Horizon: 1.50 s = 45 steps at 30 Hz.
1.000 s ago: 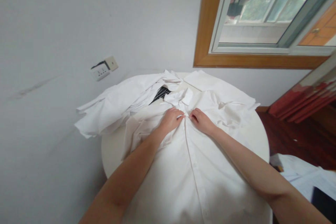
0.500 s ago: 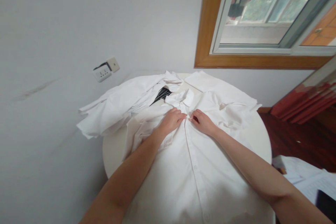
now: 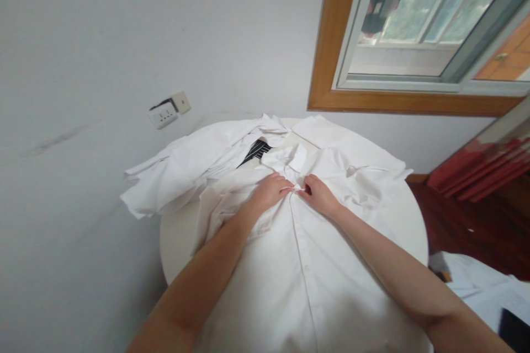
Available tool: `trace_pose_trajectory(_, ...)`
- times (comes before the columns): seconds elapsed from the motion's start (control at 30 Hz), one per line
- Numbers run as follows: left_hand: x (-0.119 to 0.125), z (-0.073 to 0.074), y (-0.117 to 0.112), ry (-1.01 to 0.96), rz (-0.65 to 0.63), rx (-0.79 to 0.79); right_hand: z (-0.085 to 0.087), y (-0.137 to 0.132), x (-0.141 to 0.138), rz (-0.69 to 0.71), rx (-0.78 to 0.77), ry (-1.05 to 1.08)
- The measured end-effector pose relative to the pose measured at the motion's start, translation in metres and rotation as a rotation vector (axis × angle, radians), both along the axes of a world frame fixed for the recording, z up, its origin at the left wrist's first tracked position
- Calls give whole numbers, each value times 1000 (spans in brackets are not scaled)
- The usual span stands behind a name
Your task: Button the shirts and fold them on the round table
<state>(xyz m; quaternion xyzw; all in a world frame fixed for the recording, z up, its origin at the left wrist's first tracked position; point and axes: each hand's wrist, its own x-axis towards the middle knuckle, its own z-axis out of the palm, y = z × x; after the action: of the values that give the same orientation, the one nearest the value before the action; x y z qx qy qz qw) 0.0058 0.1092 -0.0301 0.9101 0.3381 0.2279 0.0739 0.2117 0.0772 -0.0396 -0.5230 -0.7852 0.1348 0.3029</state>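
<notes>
A white collared shirt lies front up on a round white table, its collar toward the wall and its button strip running down the middle. Just below the collar, my left hand pinches the strip from the left side. My right hand pinches the same strip from the right, fingertips almost touching those of the left. The button between the fingers is too small to make out. The shirt's sleeves lie bunched on both sides.
Another white garment hangs over the table's left edge, beside a black striped cloth. More white cloth lies at the back right. A wall socket, a window frame and papers at lower right surround the table.
The view has shifted slightly. Both hands stay at the same place on the strip, with the fingertips a little closer together and the cloth between them slightly more bunched.
</notes>
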Motion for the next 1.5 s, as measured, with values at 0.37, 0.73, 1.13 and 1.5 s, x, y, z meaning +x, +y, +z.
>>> trace_pose_trajectory(0.37,-4,4,-4,-40,69,0,-1,3,8,-8,25,131)
trace_pose_trajectory(0.73,13,34,-46,18,84,-58,-6,10,7,-67,113,97)
trace_pose_trajectory(1.13,11,-5,-59,-416,-30,-462,-2,19,7,-107,161,196)
trace_pose_trajectory(1.5,5,15,-62,-209,7,-500,1,13,8,-106,93,292)
